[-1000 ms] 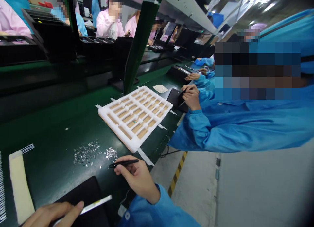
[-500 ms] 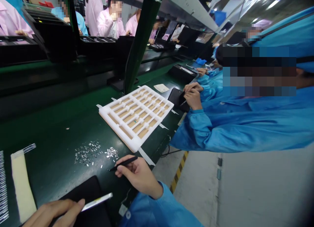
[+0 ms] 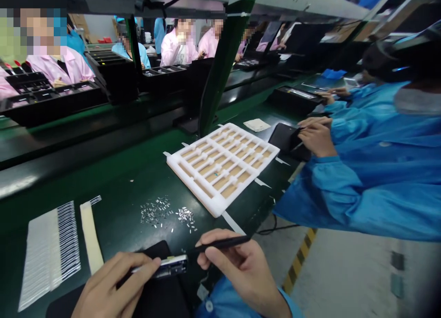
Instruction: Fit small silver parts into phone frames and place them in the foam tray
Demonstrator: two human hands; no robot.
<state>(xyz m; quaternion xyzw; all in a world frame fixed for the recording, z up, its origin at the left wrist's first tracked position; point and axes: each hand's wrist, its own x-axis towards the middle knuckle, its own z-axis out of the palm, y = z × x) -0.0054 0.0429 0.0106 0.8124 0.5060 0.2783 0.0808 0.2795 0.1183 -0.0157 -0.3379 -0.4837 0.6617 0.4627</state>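
As the head looks down, the room: a long work line, with people in pink smocks [image 3: 179,45] sitting across the way behind a row of black trays [image 3: 161,72].
The bench: long and green [image 3: 113,180], and it runs past the person.
Next to the person: a co-worker in a blue smock [image 3: 379,148] sits to the right, with both hands near a black mat [image 3: 284,136].
On the bench: a white foam tray [image 3: 189,184] full of small slots, a heap of tiny silver bits [image 3: 155,211], a smaller heap [image 3: 185,216] just beside it, a pack of clear strips [image 3: 48,256] and a cream foam strip [image 3: 90,237].
The thing in hand: a thin white strip [image 3: 168,266] with a silver and black end, held just above another black mat [image 3: 161,295].
Left hand: the grip of the left hand [image 3: 117,286] is closed on the thin white strip.
Right hand: the grip of the right hand [image 3: 241,270] is closed on black tweezers [image 3: 220,244].
Step in hand: the tweezer tips are at the strip's silver end, and they seem to touch it.
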